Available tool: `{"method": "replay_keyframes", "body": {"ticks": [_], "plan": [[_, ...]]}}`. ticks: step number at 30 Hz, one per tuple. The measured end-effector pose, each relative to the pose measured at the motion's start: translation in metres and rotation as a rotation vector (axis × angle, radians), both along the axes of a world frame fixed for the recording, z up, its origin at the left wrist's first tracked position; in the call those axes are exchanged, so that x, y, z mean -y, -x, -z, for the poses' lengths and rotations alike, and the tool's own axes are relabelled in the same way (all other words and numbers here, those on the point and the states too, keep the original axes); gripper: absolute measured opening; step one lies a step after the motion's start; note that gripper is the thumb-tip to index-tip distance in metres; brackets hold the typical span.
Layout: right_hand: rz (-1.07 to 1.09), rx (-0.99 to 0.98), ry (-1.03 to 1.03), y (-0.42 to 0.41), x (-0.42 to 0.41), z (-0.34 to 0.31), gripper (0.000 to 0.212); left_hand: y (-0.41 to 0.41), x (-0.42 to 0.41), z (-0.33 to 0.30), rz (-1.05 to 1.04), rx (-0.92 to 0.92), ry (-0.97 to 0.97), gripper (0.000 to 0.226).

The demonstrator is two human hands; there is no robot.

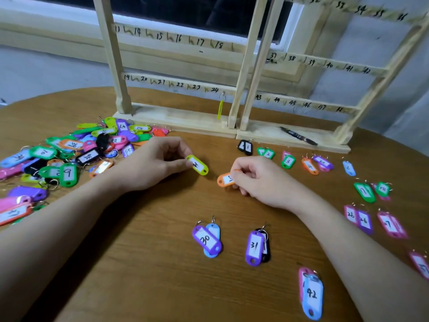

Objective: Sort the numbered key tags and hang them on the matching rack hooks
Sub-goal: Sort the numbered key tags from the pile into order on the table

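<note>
The left hand [157,162] pinches one end of a yellow-green tag [197,165] between thumb and fingertips, the tag's far end lying on the wooden table [148,263]. Just to its right, a narrow strip of bare wood apart, the right hand [257,180] curls its fingers around an orange tag [224,180], whose left end sticks out toward the left hand.

Behind and to the left of the left hand, an unsorted heap of coloured tags [76,152] spreads out to the table's left edge, crowding that wrist. Ahead of both hands stands the left rack [176,82], its base edge a short reach from the knuckles; a single yellow tag [220,109] hangs from a hook near the number 24. The right rack [308,103] adjoins it, with a black pen [298,135] lying on its base.

Beyond the right hand, a row of paired tags [287,160] runs rightward along the rack base, and more pairs sit to its right near the table's curved edge. Nearer the person than both hands, the tags marked 30 [206,239], 31 [255,247] and 42 [312,296] lie well apart. The widest open wood lies between the forearms and below the left wrist.
</note>
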State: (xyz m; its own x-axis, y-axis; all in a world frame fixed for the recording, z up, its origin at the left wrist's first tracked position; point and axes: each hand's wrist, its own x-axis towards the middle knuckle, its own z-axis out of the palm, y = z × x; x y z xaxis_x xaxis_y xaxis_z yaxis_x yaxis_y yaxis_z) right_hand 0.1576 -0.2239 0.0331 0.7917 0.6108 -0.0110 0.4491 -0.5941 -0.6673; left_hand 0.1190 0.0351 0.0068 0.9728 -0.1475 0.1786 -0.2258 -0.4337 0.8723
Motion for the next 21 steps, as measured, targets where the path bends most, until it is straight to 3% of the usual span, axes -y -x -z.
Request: {"method": "replay_keyframes", "body": {"ticks": [13, 18, 21], "plan": [[0.033, -0.12, -0.242, -0.005, 0.005, 0.009, 0.02, 0.007, 0.002, -0.006, -0.003, -0.056, 0.002, 0.013], [0.013, -0.107, -0.237, -0.007, 0.006, 0.011, 0.003, 0.008, 0.001, -0.006, -0.048, -0.079, -0.009, 0.013], [0.011, -0.057, -0.21, -0.007, 0.006, 0.011, 0.015, 0.009, 0.001, -0.007, -0.039, -0.073, -0.08, 0.014]]}}
